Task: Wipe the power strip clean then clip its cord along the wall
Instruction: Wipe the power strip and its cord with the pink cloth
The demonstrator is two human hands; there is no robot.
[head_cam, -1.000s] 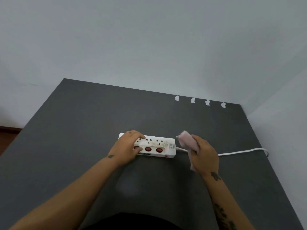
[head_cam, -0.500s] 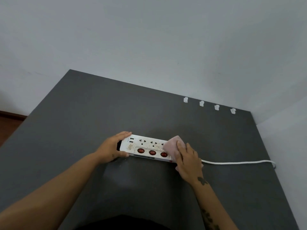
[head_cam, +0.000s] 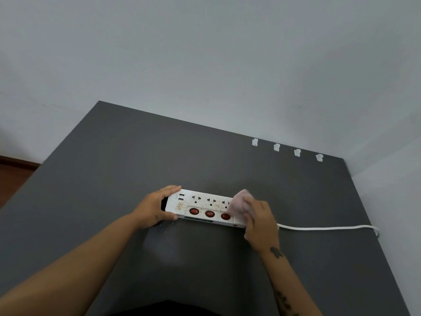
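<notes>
A white power strip (head_cam: pixel 205 207) with three red switches and brown crumbs on its top lies in the middle of the dark grey table (head_cam: pixel 114 167). My left hand (head_cam: pixel 157 207) grips its left end. My right hand (head_cam: pixel 259 224) presses a pink cloth (head_cam: pixel 240 202) onto the strip's right end and hides that end. The white cord (head_cam: pixel 323 228) runs right from the strip to the table's right edge. Several white cord clips (head_cam: pixel 276 147) stand in a row at the table's back edge by the wall.
Pale walls close the table at the back and on the right, meeting in a corner (head_cam: pixel 348 160). Loose crumbs (head_cam: pixel 168 225) lie on the table in front of the strip. A wooden floor (head_cam: pixel 13 169) shows past the left edge.
My right hand brought the pink cloth from beside the strip down onto its right end. My left hand slid from the top of the strip to gripping its left end.
</notes>
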